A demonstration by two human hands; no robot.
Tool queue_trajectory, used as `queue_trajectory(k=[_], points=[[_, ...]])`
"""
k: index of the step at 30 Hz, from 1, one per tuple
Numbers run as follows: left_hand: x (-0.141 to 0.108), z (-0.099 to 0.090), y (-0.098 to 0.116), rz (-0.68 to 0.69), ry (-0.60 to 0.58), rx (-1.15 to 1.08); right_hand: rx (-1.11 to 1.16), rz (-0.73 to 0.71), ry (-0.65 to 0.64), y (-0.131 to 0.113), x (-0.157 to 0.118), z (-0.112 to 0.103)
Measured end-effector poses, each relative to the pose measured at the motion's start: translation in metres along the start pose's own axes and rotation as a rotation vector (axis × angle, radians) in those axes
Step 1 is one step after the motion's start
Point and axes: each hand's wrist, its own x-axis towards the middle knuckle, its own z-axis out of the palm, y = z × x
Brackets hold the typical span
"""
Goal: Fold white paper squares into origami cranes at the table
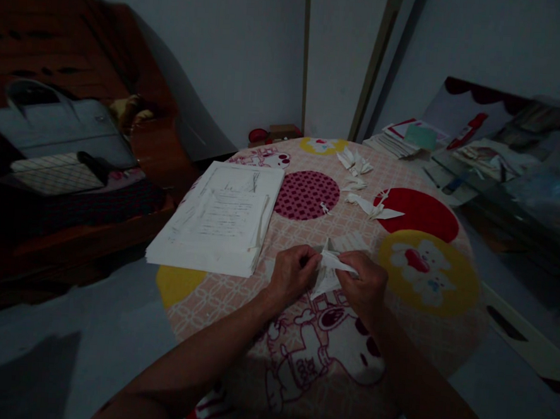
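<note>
Between my two hands, above the round table, is a folded white paper (329, 277) with several points and creases. My left hand (294, 272) pinches its left edge with thumb and fingers. On the other side, my right hand (364, 283) is closed on the paper's upper right flap. Beyond my hands lie folded paper birds, one with spread wings (377, 209) partly over a red circle and another (355, 162) farther back. To the left sits a thick stack of printed sheets (217, 215).
A patterned cloth covers the round table (227, 298). Papers and booklets (398, 143) lie at the back right, beside a glass-topped surface (490, 184). On the left, a wooden bench (155, 145) holds a pale handbag (67, 127) and a checked pouch (57, 174).
</note>
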Motion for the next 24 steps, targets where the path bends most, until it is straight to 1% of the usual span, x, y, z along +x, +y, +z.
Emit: queue_trajectory(k=[2,5,7,9,12,17,19,21,24], points=[[0.003,0.0,-0.006,-0.091,-0.067,-0.111,0.013,0.025,0.001,0.001,0.0,0.001],[0.007,0.002,-0.013,-0.231,-0.164,-0.387,0.052,0.038,-0.021,0.003,0.0,0.003],[0.009,0.005,-0.015,-0.287,-0.185,-0.56,0.065,0.056,-0.043,0.003,0.0,0.004],[0.01,0.006,-0.015,-0.321,-0.178,-0.659,0.068,0.067,-0.056,0.003,0.0,0.005],[0.01,0.006,-0.012,-0.36,-0.178,-0.72,0.067,0.067,-0.061,0.002,-0.001,0.005],[0.01,0.003,-0.007,-0.389,-0.221,-0.758,0.064,0.065,-0.044,0.001,-0.001,0.006],[0.009,0.003,-0.004,-0.376,-0.233,-0.76,0.066,0.082,-0.03,-0.001,0.0,0.006],[0.007,0.002,0.001,-0.349,-0.238,-0.736,0.064,0.103,0.012,-0.003,0.001,0.005],[0.004,0.001,0.01,-0.272,-0.25,-0.668,0.046,0.124,0.074,-0.008,0.003,0.003]])
